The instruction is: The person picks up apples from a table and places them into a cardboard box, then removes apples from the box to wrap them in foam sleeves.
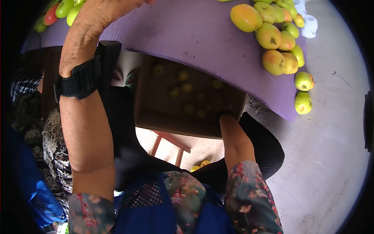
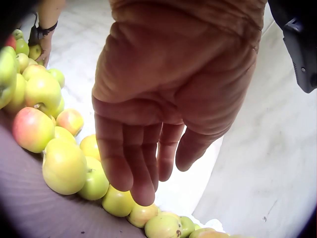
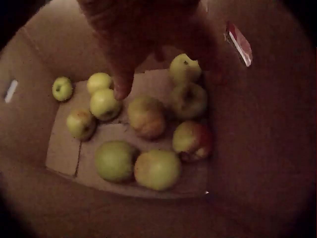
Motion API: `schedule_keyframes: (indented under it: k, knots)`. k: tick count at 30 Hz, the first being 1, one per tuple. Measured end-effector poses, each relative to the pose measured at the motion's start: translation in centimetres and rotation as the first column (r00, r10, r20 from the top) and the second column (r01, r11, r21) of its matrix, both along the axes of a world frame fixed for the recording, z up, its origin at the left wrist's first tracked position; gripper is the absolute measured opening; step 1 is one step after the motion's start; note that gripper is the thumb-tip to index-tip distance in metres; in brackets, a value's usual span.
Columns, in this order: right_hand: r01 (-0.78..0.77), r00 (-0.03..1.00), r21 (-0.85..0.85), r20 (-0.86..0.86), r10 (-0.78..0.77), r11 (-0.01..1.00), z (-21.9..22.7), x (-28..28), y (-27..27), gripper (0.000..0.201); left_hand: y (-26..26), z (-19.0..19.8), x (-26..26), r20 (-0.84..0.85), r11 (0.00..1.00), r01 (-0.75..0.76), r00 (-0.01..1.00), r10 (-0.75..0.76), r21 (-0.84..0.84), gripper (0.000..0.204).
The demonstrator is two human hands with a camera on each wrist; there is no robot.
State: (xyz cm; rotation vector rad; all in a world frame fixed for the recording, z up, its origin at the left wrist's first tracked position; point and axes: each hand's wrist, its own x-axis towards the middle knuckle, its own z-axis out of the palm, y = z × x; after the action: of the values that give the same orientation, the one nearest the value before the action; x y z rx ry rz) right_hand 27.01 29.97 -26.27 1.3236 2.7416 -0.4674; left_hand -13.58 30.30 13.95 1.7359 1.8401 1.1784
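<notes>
My left hand (image 1: 111, 9) is above the purple-covered table (image 1: 167, 31), cut off by the top edge. In the left wrist view the left hand (image 2: 148, 104) hangs palm visible, fingers loosely extended and holding nothing, in front of a row of green-yellow apples (image 2: 64, 166). My right hand reaches into a cardboard box (image 1: 175, 128) below the table edge. The right wrist view shows that hand (image 3: 153, 37) in shadow above several apples (image 3: 157, 169) on the box bottom. Its thumb points down beside a yellow apple (image 3: 105, 104); the other fingers are mostly dark, with no held apple visible.
Apples (image 1: 268, 36) line the table's right side, and more apples (image 1: 64, 8) lie at upper left. Another person's hand (image 2: 43, 52) touches the apples at the far end. A reddish wooden frame (image 1: 171, 140) and two apples (image 1: 205, 163) are below the box.
</notes>
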Motion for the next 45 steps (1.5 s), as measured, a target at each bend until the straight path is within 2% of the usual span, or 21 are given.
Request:
schedule_keyframes:
  k: [2, 3, 6, 12, 15, 17, 19, 20, 22, 25, 27, 28, 29, 30, 33, 36, 38, 39, 42, 45]
  knots:
    - [0.084, 0.995, -0.200, 0.066, -0.072, 0.976, -1.3, 0.5, -0.2, 0.053, 0.1, -0.1, 0.0, -0.048, 1.000, 0.021, 0.999, -0.021, -0.013, 0.012]
    - [0.129, 0.989, -0.291, 0.108, -0.101, 0.948, -0.5, 0.2, -0.1, 0.052, 0.0, 0.0, 0.2, -0.081, 1.000, 0.007, 0.997, -0.008, -0.010, 0.012]
    - [0.227, 0.949, -0.200, 0.266, -0.170, 0.953, 5.4, -3.8, -0.5, 0.046, -0.1, 0.0, 0.6, -0.150, 0.999, -0.031, 0.988, 0.028, -0.019, 0.012]
    - [0.106, 0.903, -0.234, 0.430, 0.005, 0.966, 3.6, -3.5, 0.4, 0.051, 0.1, -0.4, 0.7, -0.209, 0.999, -0.023, 0.978, 0.016, -0.027, 0.015]
    - [0.072, 0.989, -0.219, 0.144, -0.041, 0.973, 3.6, -3.7, -0.4, 0.047, 0.4, -0.8, 1.1, -0.227, 0.999, -0.032, 0.974, 0.026, -0.021, 0.016]
    - [0.033, 0.994, -0.161, 0.106, -0.016, 0.986, 4.0, -4.2, -0.5, 0.049, 0.6, -0.7, 0.9, -0.194, 0.999, 0.012, 0.981, -0.021, -0.048, 0.017]
    - [0.088, 0.990, -0.214, 0.126, -0.062, 0.973, 6.9, -5.7, -0.2, 0.051, 0.8, -0.7, 0.7, -0.168, 0.997, 0.046, 0.984, -0.056, -0.066, 0.017]
    - [0.166, 0.978, -0.287, 0.173, -0.119, 0.944, 10.3, -6.9, 0.3, 0.053, 0.9, -0.8, 0.7, -0.166, 0.996, 0.057, 0.984, -0.068, -0.070, 0.017]
    - [0.224, 0.962, -0.358, 0.231, -0.147, 0.907, 12.3, -7.9, 0.8, 0.055, 1.1, -0.8, 0.9, -0.182, 0.997, 0.059, 0.981, -0.069, -0.059, 0.018]
    - [0.172, 0.962, -0.372, 0.263, -0.074, 0.912, 12.5, -7.8, 0.8, 0.054, 1.3, -1.0, 0.9, -0.203, 0.998, 0.046, 0.978, -0.053, -0.035, 0.018]
    - [0.137, 0.959, -0.380, 0.282, -0.026, 0.915, 12.4, -7.5, 0.9, 0.054, 1.3, -0.9, 0.9, -0.214, 0.999, 0.031, 0.976, -0.034, -0.020, 0.019]
    - [0.091, 0.960, -0.295, 0.279, -0.005, 0.951, 9.5, -6.6, 0.6, 0.059, 1.4, -0.9, 0.9, -0.220, 1.000, 0.024, 0.975, -0.026, -0.010, 0.019]
    - [0.045, 0.961, -0.207, 0.276, 0.015, 0.977, 4.1, -5.1, 0.2, 0.063, 1.4, -0.9, 0.9, -0.225, 1.000, 0.019, 0.974, -0.020, -0.006, 0.019]
    - [-0.002, 0.960, -0.119, 0.277, 0.035, 0.993, 0.8, -4.2, -0.1, 0.068, 1.5, -0.9, 0.9, -0.230, 1.000, 0.017, 0.973, -0.017, -0.001, 0.019]
    - [0.016, 0.967, -0.178, 0.252, 0.030, 0.984, -0.4, -3.4, -0.9, 0.064, 1.6, -1.1, 0.8, -0.235, 1.000, 0.015, 0.972, -0.014, 0.001, 0.020]
    - [0.261, 0.962, -0.415, 0.190, -0.197, 0.872, 4.3, -5.3, -0.8, 0.048, 1.9, -1.3, 0.8, -0.238, 0.999, 0.036, 0.971, -0.035, -0.002, 0.020]
    - [0.072, 0.997, -0.392, 0.048, -0.057, 0.917, -0.7, -3.1, -1.3, 0.046, 2.1, -1.4, 0.7, -0.244, 0.999, 0.050, 0.968, -0.050, -0.005, 0.021]
    - [-0.023, 1.000, -0.370, -0.022, 0.016, 0.929, -0.9, -3.2, -1.2, 0.045, 2.2, -1.6, 0.7, -0.246, 0.998, 0.061, 0.967, -0.061, -0.006, 0.021]
    - [0.081, 0.996, -0.531, 0.008, -0.090, 0.843, -0.7, -4.4, -0.4, 0.055, 2.4, -2.1, 0.5, -0.261, 0.995, 0.101, 0.960, -0.102, -0.016, 0.021]
    - [0.292, 0.949, -0.657, 0.107, -0.297, 0.696, 0.4, -6.3, -1.2, 0.055, 2.3, -2.8, 0.2, -0.296, 0.989, 0.146, 0.944, -0.147, -0.027, 0.022]
